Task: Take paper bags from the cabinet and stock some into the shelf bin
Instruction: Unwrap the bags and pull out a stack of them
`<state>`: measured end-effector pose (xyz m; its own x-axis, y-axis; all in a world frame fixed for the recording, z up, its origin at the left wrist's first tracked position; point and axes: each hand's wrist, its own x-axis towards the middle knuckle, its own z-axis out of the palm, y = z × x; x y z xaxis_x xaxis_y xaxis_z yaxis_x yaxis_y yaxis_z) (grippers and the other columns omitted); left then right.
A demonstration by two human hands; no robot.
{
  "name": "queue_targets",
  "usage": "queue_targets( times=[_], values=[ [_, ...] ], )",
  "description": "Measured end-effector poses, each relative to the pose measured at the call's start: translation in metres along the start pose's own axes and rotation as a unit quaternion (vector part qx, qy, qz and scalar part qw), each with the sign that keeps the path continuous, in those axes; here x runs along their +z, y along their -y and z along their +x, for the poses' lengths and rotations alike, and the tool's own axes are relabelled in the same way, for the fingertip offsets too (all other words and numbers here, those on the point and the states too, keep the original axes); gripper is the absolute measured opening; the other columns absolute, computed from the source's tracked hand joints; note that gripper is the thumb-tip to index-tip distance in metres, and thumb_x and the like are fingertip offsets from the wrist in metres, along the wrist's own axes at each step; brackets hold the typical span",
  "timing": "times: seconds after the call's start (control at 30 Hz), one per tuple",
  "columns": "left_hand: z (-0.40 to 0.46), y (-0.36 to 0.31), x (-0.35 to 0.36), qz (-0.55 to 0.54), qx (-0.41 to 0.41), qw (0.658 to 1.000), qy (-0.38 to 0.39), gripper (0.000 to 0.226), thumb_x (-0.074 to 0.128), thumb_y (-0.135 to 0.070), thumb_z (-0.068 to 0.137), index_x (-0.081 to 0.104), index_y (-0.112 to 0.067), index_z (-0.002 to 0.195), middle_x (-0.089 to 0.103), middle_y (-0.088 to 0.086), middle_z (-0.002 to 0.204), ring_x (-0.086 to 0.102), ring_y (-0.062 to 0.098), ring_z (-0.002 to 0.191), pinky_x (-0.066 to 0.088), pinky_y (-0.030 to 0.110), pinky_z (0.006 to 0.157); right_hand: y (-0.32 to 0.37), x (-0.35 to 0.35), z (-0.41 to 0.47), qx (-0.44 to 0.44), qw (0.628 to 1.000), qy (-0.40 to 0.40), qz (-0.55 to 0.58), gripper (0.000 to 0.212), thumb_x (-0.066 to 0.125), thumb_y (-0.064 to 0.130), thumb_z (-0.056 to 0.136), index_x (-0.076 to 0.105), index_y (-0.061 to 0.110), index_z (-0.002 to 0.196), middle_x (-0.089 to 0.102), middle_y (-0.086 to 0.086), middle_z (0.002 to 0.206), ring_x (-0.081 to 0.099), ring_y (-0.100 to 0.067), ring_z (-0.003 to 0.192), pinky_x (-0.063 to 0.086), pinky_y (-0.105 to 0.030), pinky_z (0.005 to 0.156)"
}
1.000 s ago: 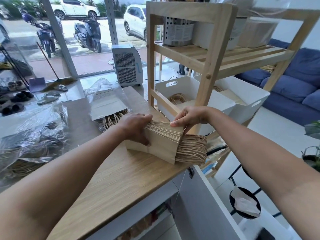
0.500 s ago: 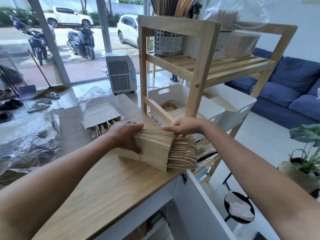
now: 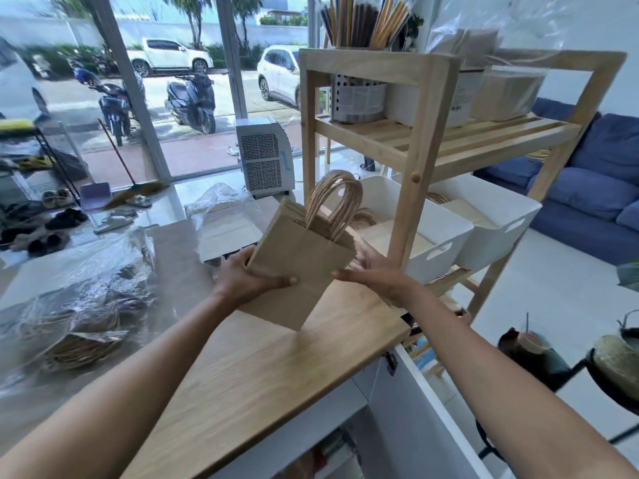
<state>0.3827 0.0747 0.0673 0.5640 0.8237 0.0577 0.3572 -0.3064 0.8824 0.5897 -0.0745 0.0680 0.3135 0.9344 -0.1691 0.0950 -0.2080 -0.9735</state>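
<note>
A stack of brown paper bags (image 3: 301, 267) with twisted paper handles stands upright and tilted above the wooden cabinet top (image 3: 276, 368). My left hand (image 3: 247, 276) grips its left edge, thumb across the front. From the right, my right hand (image 3: 375, 273) holds the stack, thumb on the front and fingers behind. Just beyond the bags is the white shelf bin (image 3: 432, 236) on the lower level of the wooden shelf (image 3: 411, 188), with paper bags lying in it. A second white bin (image 3: 498, 229) sits to its right.
Plastic-wrapped packs of bags (image 3: 86, 305) lie on the left of the cabinet top, another pack (image 3: 224, 223) behind the stack. An open white cabinet door (image 3: 425, 409) juts out below right. A plant stand (image 3: 539, 354) stands on the floor at right.
The stack lay flat on the cabinet top with both hands on it; now it is lifted and turned upright, handles up, closer to the shelf bin.
</note>
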Motion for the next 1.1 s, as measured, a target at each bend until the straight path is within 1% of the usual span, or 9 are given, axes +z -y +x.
queue_targets(
  times=[0.07, 0.13, 0.33, 0.53, 0.6, 0.67, 0.73, 0.9, 1.1],
  values=[
    [-0.002, 0.002, 0.011, -0.073, -0.012, 0.997, -0.015, 0.054, 0.096, -0.030, 0.045, 0.068, -0.025, 0.091, 0.071, -0.011, 0.086, 0.067, 0.008, 0.077, 0.054, 0.017, 0.063, 0.009, 0.001, 0.008, -0.018, 0.998, 0.000, 0.054, 0.078, 0.081, 0.016, 0.074, 0.041, 0.009, 0.140, 0.055, -0.019, 0.135, 0.050, -0.036, 0.129, 0.038, -0.046, 0.111],
    [-0.001, 0.003, 0.021, -0.129, -0.020, 0.991, -0.030, 0.041, 0.092, -0.016, 0.058, 0.066, -0.024, 0.088, 0.070, -0.011, 0.086, 0.065, 0.007, 0.075, 0.055, 0.012, 0.061, 0.022, 0.000, 0.012, -0.040, 0.997, -0.003, 0.060, 0.058, 0.074, 0.005, 0.079, 0.051, 0.012, 0.131, 0.061, -0.013, 0.128, 0.058, -0.030, 0.121, 0.045, -0.048, 0.105],
    [0.010, 0.017, 0.038, -0.152, -0.020, 0.988, -0.037, 0.045, 0.092, -0.036, 0.054, 0.064, -0.030, 0.089, 0.071, -0.007, 0.094, 0.069, 0.016, 0.092, 0.056, 0.031, 0.085, 0.044, -0.009, 0.015, -0.063, 0.998, 0.001, -0.009, 0.066, 0.076, 0.006, 0.078, 0.047, 0.012, 0.136, 0.058, -0.012, 0.128, 0.059, -0.026, 0.118, 0.054, -0.044, 0.095],
    [0.003, 0.058, 0.048, -0.074, -0.071, 0.995, 0.017, 0.101, 0.080, -0.071, 0.037, 0.053, -0.030, 0.125, 0.067, -0.009, 0.112, 0.065, 0.015, 0.108, 0.052, 0.036, 0.099, 0.016, 0.000, 0.013, -0.037, 0.999, 0.023, -0.032, 0.052, 0.074, 0.011, 0.080, 0.056, 0.025, 0.127, 0.064, -0.003, 0.124, 0.059, -0.020, 0.119, 0.051, -0.041, 0.099],
    [0.006, 0.052, 0.038, -0.058, -0.050, 0.995, 0.064, 0.095, 0.086, -0.063, 0.045, 0.052, -0.030, 0.127, 0.068, -0.009, 0.115, 0.065, 0.012, 0.107, 0.054, 0.030, 0.095, 0.020, -0.001, 0.012, -0.043, 0.998, 0.020, -0.047, 0.048, 0.073, 0.011, 0.081, 0.057, 0.028, 0.123, 0.064, 0.000, 0.121, 0.059, -0.016, 0.115, 0.051, -0.038, 0.096],
    [0.012, 0.040, 0.020, -0.079, -0.030, 0.990, 0.110, 0.069, 0.090, -0.035, 0.059, 0.053, -0.034, 0.118, 0.066, -0.006, 0.112, 0.064, 0.011, 0.101, 0.056, 0.020, 0.081, 0.024, -0.002, 0.012, -0.041, 0.997, 0.017, -0.064, 0.049, 0.073, 0.012, 0.081, 0.057, 0.028, 0.125, 0.063, -0.001, 0.121, 0.059, -0.014, 0.110, 0.052, -0.034, 0.092],
    [0.020, 0.025, -0.003, -0.109, -0.006, 0.982, 0.155, 0.069, 0.092, -0.025, 0.054, 0.056, -0.035, 0.112, 0.066, 0.000, 0.115, 0.066, 0.015, 0.102, 0.058, 0.020, 0.077, 0.025, -0.003, 0.012, -0.041, 0.997, 0.014, -0.070, 0.049, 0.074, 0.015, 0.081, 0.057, 0.030, 0.124, 0.063, -0.001, 0.120, 0.059, -0.014, 0.109, 0.052, -0.034, 0.091],
    [0.029, 0.004, -0.026, -0.061, 0.034, 0.986, 0.152, 0.088, 0.095, -0.038, 0.031, 0.069, -0.014, 0.112, 0.073, 0.015, 0.110, 0.070, 0.028, 0.101, 0.059, 0.035, 0.086, 0.021, -0.001, 0.010, -0.043, 0.998, 0.001, -0.050, 0.042, 0.075, 0.012, 0.080, 0.058, 0.032, 0.114, 0.062, -0.005, 0.117, 0.060, -0.017, 0.105, 0.053, -0.035, 0.091],
    [0.021, -0.017, 0.005, -0.035, 0.071, 0.981, 0.178, 0.076, 0.094, -0.050, 0.028, 0.074, -0.028, 0.098, 0.076, 0.009, 0.102, 0.071, 0.032, 0.100, 0.058, 0.043, 0.087, 0.014, -0.027, -0.032, -0.035, 0.996, -0.026, -0.075, 0.045, 0.073, 0.011, 0.081, 0.056, 0.011, 0.123, 0.061, -0.011, 0.110, 0.062, -0.020, 0.101, 0.054, -0.038, 0.090]
  ],
)
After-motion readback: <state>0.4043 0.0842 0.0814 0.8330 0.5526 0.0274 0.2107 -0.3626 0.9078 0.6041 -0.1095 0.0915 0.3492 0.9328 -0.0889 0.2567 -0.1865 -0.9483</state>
